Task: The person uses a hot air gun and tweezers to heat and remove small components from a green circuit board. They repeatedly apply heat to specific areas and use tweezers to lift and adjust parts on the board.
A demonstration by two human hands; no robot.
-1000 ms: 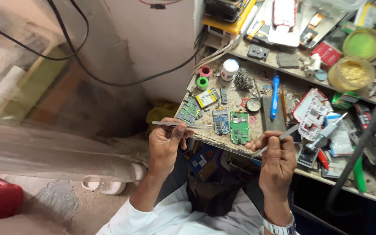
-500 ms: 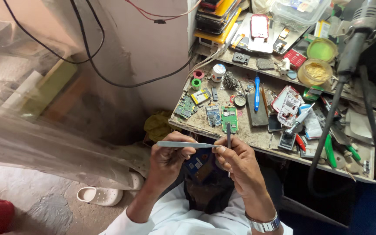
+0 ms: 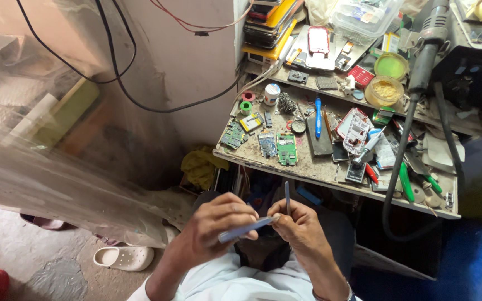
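My left hand grips a flat blue-grey strip that slants up toward my right hand. My right hand pinches a thin metal tool that points straight up. Both hands meet over my lap, below the front edge of a cluttered workbench. Green circuit boards lie on the bench just above the hands.
The bench carries a blue pen, green-handled pliers, small tape rolls, a yellow-filled tub and phone parts. A black hose hangs at right. A white clog lies on the floor at left.
My hands have drawn down from the bench edge to my lap and come together. The view has tilted, so the bench sits higher and further right.
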